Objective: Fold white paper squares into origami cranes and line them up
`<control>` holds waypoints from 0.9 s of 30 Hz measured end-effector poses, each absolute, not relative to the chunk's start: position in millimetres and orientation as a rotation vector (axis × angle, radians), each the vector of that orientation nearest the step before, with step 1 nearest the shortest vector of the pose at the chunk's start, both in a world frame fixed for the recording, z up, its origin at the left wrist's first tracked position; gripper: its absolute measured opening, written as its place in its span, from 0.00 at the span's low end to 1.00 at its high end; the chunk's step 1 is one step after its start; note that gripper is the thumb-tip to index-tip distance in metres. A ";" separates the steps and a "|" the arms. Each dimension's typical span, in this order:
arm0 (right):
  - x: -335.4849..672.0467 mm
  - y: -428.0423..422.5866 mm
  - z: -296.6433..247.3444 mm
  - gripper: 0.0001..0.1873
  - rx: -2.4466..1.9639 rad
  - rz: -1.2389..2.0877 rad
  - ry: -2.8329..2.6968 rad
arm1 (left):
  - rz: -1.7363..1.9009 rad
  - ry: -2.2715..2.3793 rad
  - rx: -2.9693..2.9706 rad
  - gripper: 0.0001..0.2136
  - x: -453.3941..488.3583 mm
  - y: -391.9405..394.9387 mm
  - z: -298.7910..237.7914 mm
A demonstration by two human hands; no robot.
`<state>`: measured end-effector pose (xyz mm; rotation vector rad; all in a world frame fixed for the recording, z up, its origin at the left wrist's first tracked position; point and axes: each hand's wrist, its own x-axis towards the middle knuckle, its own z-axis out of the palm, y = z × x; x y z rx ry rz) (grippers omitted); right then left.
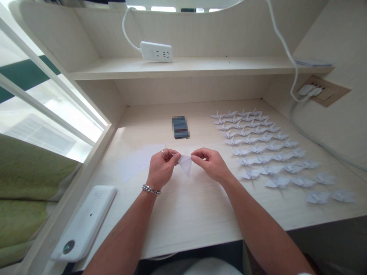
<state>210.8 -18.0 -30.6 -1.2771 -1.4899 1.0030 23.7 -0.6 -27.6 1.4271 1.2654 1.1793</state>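
A small piece of white folded paper (185,165) hangs between my two hands over the desk, its lower tip pointing down toward me. My left hand (163,167), with a ring and a chain bracelet, pinches the paper's left corner between thumb and fingers. At the right corner, my right hand (210,162) pinches it the same way. Loose white paper sheets (132,164) lie flat on the desk beside and behind my left hand. Rows of folded white paper cranes (260,147) stand to the right of my right hand.
A dark phone (180,127) lies beyond my hands. The white device (87,221) with a round display sits at the desk's left edge. A power strip (156,52) rests on the shelf (200,68) above. White cables (283,42) run down the right side to a wall socket (322,91).
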 end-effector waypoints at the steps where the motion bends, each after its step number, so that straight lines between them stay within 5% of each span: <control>1: 209.3 -18.5 -30.7 0.09 -1.270 1.005 -1.504 | 1.166 1.260 1.430 0.08 24.3 -1.1 -27.3; 13: 215.0 -19.7 -33.3 0.06 -1.301 1.100 -1.752 | 0.629 1.163 1.884 0.08 19.9 -6.7 -14.0; 27: 230.1 -11.6 -33.0 0.08 -1.168 1.247 -1.291 | 0.888 1.114 1.457 0.07 -2.3 4.4 -11.8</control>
